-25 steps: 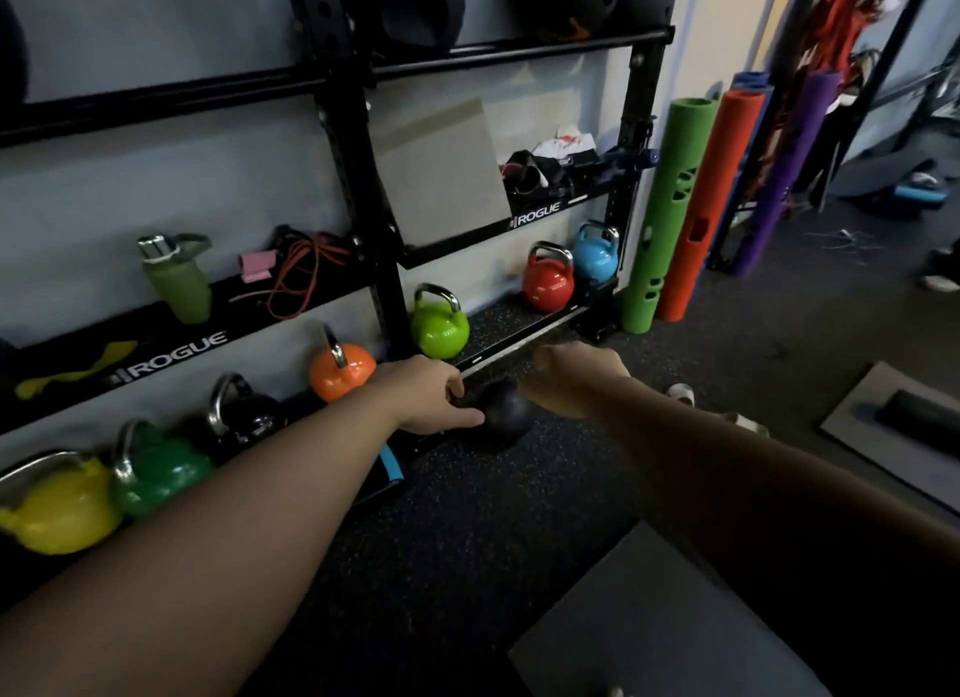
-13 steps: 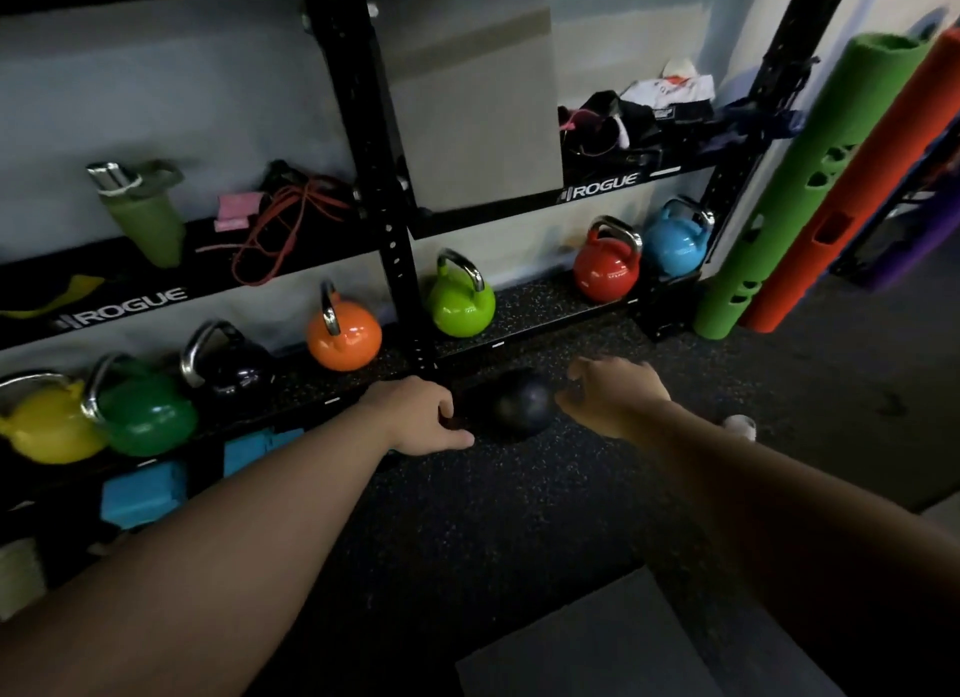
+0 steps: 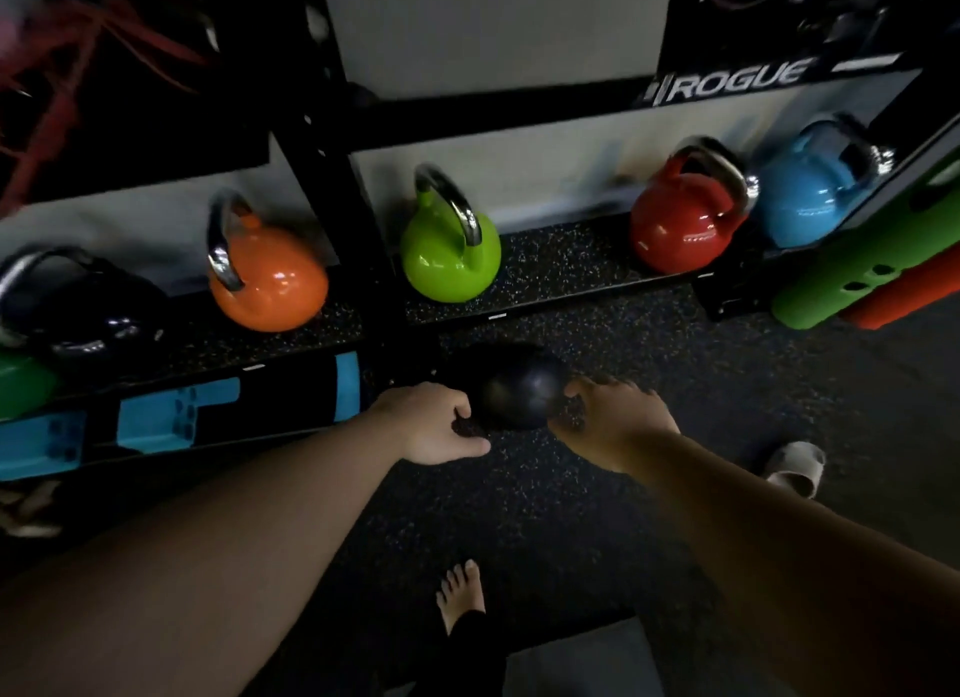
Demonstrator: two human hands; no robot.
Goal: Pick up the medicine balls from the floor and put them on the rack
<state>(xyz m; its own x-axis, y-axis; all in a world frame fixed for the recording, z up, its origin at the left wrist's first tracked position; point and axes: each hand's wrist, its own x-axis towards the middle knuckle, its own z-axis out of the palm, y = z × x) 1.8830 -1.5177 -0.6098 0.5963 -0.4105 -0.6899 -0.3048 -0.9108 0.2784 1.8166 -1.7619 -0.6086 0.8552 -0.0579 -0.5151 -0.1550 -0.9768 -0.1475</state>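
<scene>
A black medicine ball rests on the dark speckled floor just in front of the black rack. My left hand is at the ball's left side, its curled fingers against the lower edge and the thumb stretched out below. My right hand is at the ball's right side with its fingers spread and the fingertips at the ball's edge. Both arms reach forward and down. The ball's underside and far side are hidden.
The rack's low shelf holds orange, green, red, blue and black kettlebells. Blue blocks lie under it at left. Green and orange tubes lean at right. A slipper, my bare foot and a grey mat are on the floor.
The view has dropped and moved closer to the rack. Both hands have closed in on the ball from either side; the ball has stayed on the floor.
</scene>
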